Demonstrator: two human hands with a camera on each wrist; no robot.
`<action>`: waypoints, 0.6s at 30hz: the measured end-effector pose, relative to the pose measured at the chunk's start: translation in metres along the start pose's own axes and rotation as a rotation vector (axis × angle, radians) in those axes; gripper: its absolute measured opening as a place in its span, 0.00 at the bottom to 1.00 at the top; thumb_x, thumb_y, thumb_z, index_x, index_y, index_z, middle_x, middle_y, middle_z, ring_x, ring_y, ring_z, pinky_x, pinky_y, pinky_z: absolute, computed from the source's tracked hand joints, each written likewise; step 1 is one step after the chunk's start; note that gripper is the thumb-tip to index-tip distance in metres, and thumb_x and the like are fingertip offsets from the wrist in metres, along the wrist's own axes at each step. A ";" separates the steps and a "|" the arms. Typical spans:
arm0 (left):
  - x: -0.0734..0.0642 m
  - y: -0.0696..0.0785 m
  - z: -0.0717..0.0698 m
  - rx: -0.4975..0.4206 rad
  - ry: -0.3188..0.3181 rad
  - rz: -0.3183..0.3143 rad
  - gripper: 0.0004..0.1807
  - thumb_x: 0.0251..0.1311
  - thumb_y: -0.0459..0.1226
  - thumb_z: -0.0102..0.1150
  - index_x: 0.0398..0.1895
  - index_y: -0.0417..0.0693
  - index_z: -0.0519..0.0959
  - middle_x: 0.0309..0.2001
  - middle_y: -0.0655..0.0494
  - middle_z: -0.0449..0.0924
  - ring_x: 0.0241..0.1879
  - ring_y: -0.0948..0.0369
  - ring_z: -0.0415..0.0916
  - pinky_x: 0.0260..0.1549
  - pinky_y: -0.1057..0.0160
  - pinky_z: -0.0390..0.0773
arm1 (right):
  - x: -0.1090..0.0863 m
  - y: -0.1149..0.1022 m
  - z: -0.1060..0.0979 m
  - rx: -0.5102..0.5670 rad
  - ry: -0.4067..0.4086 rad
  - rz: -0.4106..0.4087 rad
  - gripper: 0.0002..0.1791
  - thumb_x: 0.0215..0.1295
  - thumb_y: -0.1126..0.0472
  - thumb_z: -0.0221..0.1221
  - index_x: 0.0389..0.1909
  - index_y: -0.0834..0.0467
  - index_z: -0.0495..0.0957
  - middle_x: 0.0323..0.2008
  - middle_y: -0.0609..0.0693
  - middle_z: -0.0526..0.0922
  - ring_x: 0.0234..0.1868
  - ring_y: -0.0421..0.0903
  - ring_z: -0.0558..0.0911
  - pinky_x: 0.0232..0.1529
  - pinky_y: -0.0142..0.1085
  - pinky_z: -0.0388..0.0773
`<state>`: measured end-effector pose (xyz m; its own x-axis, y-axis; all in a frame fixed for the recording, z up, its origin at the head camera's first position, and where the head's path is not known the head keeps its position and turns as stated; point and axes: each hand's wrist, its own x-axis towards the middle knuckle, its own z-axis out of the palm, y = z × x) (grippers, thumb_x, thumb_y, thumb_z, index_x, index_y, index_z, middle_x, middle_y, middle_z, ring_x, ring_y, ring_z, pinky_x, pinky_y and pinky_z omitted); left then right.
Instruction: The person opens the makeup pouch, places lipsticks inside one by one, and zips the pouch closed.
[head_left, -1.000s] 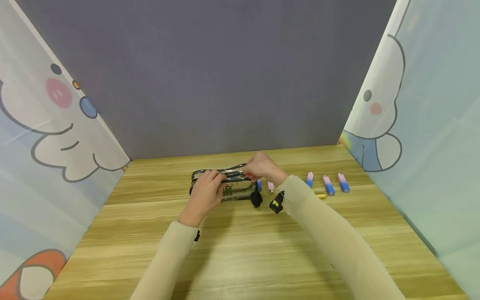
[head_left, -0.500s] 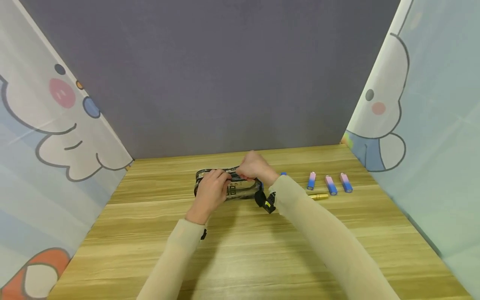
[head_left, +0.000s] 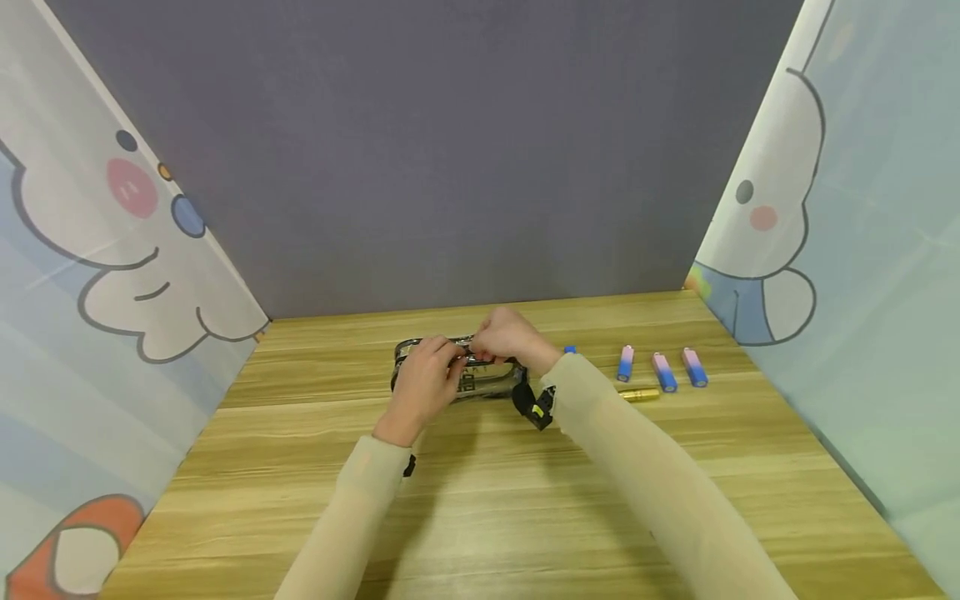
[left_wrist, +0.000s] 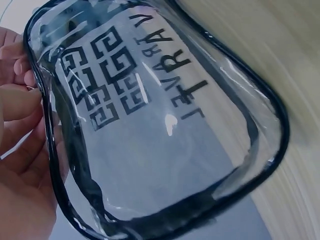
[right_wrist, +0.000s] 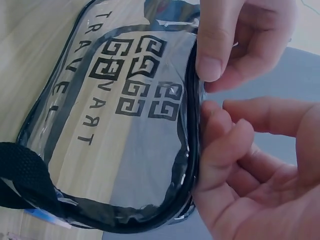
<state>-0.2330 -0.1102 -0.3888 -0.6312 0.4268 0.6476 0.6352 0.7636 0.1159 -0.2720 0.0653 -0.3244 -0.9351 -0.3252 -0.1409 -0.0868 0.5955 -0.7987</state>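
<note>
A clear travel bag [head_left: 487, 385] with black piping and dark printed lettering stands on its long side on the table. My left hand [head_left: 427, 382] grips its top edge near the middle; in the right wrist view that thumb [right_wrist: 209, 69] presses on the piping. Just to the right, the right hand [head_left: 512, 337] has its fingers curled against the same top edge, pinching there. What lies between those fingertips is hidden, so a zipper pull cannot be made out. Both hands nearly meet in the left wrist view, beside the bag's printed face [left_wrist: 145, 150].
Several small pink-and-blue sticks [head_left: 664, 372] lie right of the bag, one partly hidden by the right arm. A gold tube [head_left: 639, 394] lies in front of them. A black strap [right_wrist: 22, 175] sticks out from the bag's end. A grey panel [head_left: 480, 167] rises behind the wooden table [head_left: 300, 433].
The right hand has slid left along the bag's top edge, closer to the left hand, then stayed nearly still. The left hand keeps its grip. The whole head view has shifted slightly.
</note>
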 end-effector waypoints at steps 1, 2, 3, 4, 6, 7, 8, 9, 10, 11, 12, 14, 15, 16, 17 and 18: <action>0.002 0.001 0.000 -0.010 0.002 -0.008 0.02 0.62 0.30 0.69 0.37 0.41 0.85 0.35 0.51 0.81 0.36 0.53 0.78 0.40 0.55 0.81 | 0.000 0.001 -0.002 0.011 -0.011 -0.005 0.12 0.66 0.67 0.58 0.27 0.67 0.86 0.25 0.59 0.84 0.19 0.45 0.76 0.21 0.32 0.77; 0.004 0.002 0.000 -0.020 0.000 -0.015 0.02 0.62 0.30 0.69 0.37 0.41 0.85 0.35 0.51 0.81 0.36 0.53 0.78 0.40 0.55 0.80 | -0.001 0.001 -0.003 0.024 -0.020 -0.009 0.11 0.66 0.67 0.59 0.27 0.66 0.86 0.24 0.58 0.83 0.19 0.44 0.76 0.22 0.32 0.78; 0.005 0.003 0.000 -0.029 -0.003 -0.024 0.03 0.63 0.31 0.69 0.38 0.41 0.85 0.36 0.51 0.82 0.36 0.53 0.77 0.39 0.55 0.80 | -0.001 0.002 -0.004 0.036 -0.027 -0.011 0.11 0.66 0.66 0.59 0.28 0.65 0.87 0.24 0.58 0.83 0.19 0.44 0.76 0.22 0.32 0.78; 0.007 0.004 0.001 -0.035 -0.003 -0.034 0.03 0.63 0.31 0.69 0.38 0.41 0.85 0.36 0.51 0.82 0.36 0.54 0.78 0.39 0.56 0.80 | -0.001 0.003 -0.005 0.051 -0.030 -0.011 0.11 0.67 0.66 0.60 0.28 0.64 0.87 0.24 0.57 0.83 0.19 0.43 0.76 0.23 0.33 0.78; 0.009 0.007 0.003 -0.048 -0.002 -0.062 0.04 0.63 0.32 0.69 0.38 0.41 0.86 0.36 0.52 0.82 0.35 0.55 0.78 0.37 0.56 0.81 | -0.001 0.004 -0.006 0.075 -0.028 -0.007 0.10 0.67 0.66 0.61 0.29 0.63 0.88 0.23 0.55 0.83 0.19 0.43 0.76 0.23 0.33 0.78; 0.010 0.007 0.004 -0.053 0.000 -0.079 0.04 0.63 0.33 0.70 0.37 0.41 0.86 0.36 0.51 0.82 0.35 0.55 0.78 0.36 0.57 0.81 | -0.001 0.004 -0.006 0.086 -0.028 -0.003 0.09 0.67 0.66 0.61 0.29 0.63 0.88 0.23 0.54 0.83 0.19 0.43 0.77 0.23 0.33 0.78; 0.010 0.008 0.005 -0.056 0.002 -0.094 0.04 0.63 0.33 0.70 0.37 0.41 0.86 0.36 0.51 0.83 0.35 0.55 0.79 0.36 0.57 0.82 | -0.001 0.005 -0.006 0.096 -0.028 -0.001 0.09 0.67 0.66 0.61 0.30 0.63 0.88 0.23 0.54 0.83 0.20 0.43 0.77 0.23 0.32 0.78; 0.011 0.009 0.006 -0.061 0.004 -0.107 0.03 0.63 0.33 0.70 0.37 0.41 0.87 0.35 0.51 0.83 0.34 0.55 0.79 0.35 0.57 0.82 | -0.002 0.005 -0.006 0.107 -0.028 0.001 0.09 0.68 0.66 0.62 0.31 0.63 0.88 0.24 0.54 0.83 0.20 0.43 0.78 0.23 0.32 0.78; 0.011 0.010 0.005 -0.068 0.003 -0.119 0.03 0.63 0.33 0.69 0.37 0.41 0.87 0.35 0.51 0.83 0.34 0.55 0.80 0.35 0.57 0.82 | -0.002 0.005 -0.006 0.120 -0.027 0.003 0.09 0.68 0.66 0.62 0.32 0.64 0.88 0.24 0.54 0.83 0.21 0.43 0.78 0.22 0.31 0.77; 0.011 0.010 0.006 -0.071 0.001 -0.129 0.03 0.63 0.32 0.69 0.37 0.41 0.87 0.35 0.51 0.83 0.35 0.55 0.80 0.35 0.56 0.83 | -0.002 0.005 -0.007 0.131 -0.029 0.004 0.08 0.68 0.66 0.62 0.32 0.64 0.88 0.24 0.55 0.83 0.22 0.43 0.78 0.22 0.31 0.77; 0.012 0.011 0.006 -0.074 -0.001 -0.136 0.03 0.63 0.32 0.69 0.37 0.40 0.87 0.36 0.51 0.84 0.35 0.54 0.80 0.36 0.56 0.83 | -0.002 0.006 -0.007 0.141 -0.030 0.002 0.08 0.68 0.66 0.62 0.33 0.64 0.88 0.25 0.55 0.83 0.22 0.43 0.78 0.22 0.31 0.77; 0.012 0.012 0.006 -0.072 -0.007 -0.147 0.03 0.64 0.32 0.69 0.37 0.40 0.88 0.36 0.51 0.84 0.35 0.54 0.80 0.36 0.56 0.83 | -0.003 0.006 -0.007 0.155 -0.032 -0.002 0.08 0.68 0.67 0.61 0.33 0.65 0.88 0.25 0.55 0.83 0.24 0.44 0.78 0.22 0.31 0.76; 0.012 0.012 0.006 -0.073 -0.011 -0.150 0.04 0.64 0.32 0.69 0.38 0.40 0.88 0.36 0.51 0.84 0.35 0.54 0.80 0.36 0.56 0.83 | -0.004 0.006 -0.008 0.159 -0.035 -0.005 0.08 0.68 0.67 0.61 0.34 0.65 0.88 0.25 0.55 0.83 0.24 0.44 0.78 0.22 0.31 0.76; 0.013 0.012 0.006 -0.071 -0.014 -0.153 0.04 0.64 0.33 0.69 0.38 0.40 0.88 0.36 0.51 0.84 0.35 0.55 0.80 0.36 0.56 0.83 | -0.004 0.007 -0.008 0.159 -0.036 -0.010 0.09 0.68 0.67 0.60 0.34 0.65 0.88 0.25 0.55 0.83 0.24 0.44 0.78 0.23 0.31 0.75; 0.013 0.012 0.006 -0.072 -0.016 -0.156 0.04 0.64 0.33 0.69 0.38 0.40 0.88 0.36 0.51 0.84 0.35 0.55 0.80 0.36 0.56 0.83 | -0.004 0.007 -0.008 0.155 -0.038 -0.014 0.09 0.69 0.67 0.60 0.34 0.65 0.88 0.25 0.54 0.82 0.25 0.45 0.78 0.23 0.31 0.76; 0.013 0.012 0.006 -0.071 -0.017 -0.158 0.04 0.63 0.33 0.69 0.38 0.40 0.88 0.35 0.51 0.84 0.35 0.55 0.80 0.36 0.56 0.82 | -0.005 0.007 -0.009 0.152 -0.039 -0.016 0.09 0.69 0.67 0.60 0.35 0.66 0.88 0.26 0.54 0.82 0.25 0.45 0.78 0.23 0.31 0.76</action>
<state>-0.2360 -0.0925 -0.3837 -0.7330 0.3128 0.6041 0.5568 0.7860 0.2687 -0.2710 0.0777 -0.3244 -0.9197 -0.3639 -0.1475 -0.0459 0.4727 -0.8800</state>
